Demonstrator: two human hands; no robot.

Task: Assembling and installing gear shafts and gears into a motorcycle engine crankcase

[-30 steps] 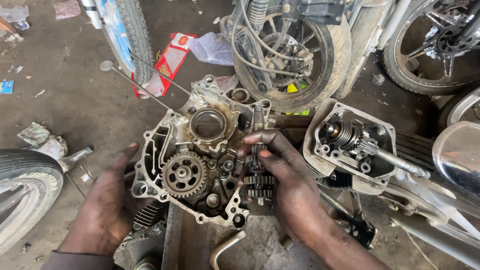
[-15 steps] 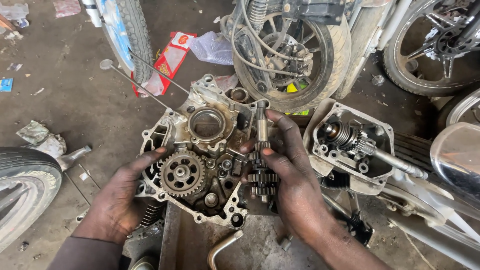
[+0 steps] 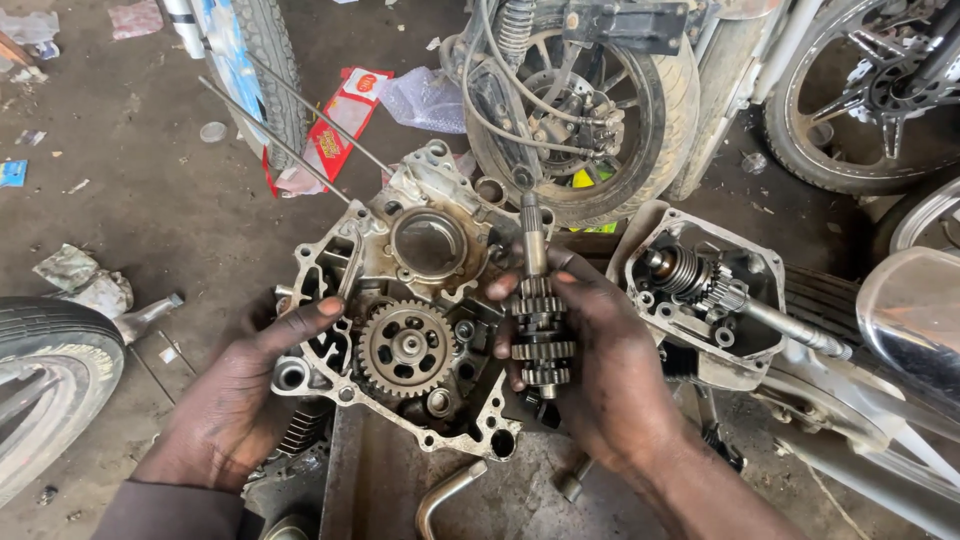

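An oily grey engine crankcase half (image 3: 345,270) lies open on the ground, with a large toothed gear (image 3: 405,348) and a round bore (image 3: 428,243) showing inside. My right hand (image 3: 610,370) grips a gear shaft (image 3: 540,335) stacked with several cogs, held upright just right of the case and lifted clear of it. My left hand (image 3: 235,405) rests on the case's left edge, thumb stretched along the rim.
A second case cover (image 3: 765,275) with its own gear cluster and a long shaft lies to the right. Motorcycle wheels (image 3: 600,110) stand behind, a tyre (image 3: 45,370) at left. Thin rods, a red packet (image 3: 335,130) and a bent metal lever (image 3: 445,495) lie around.
My right hand has lifted the gear shaft up and out of the crankcase. My left hand slid closer along the case's left edge.
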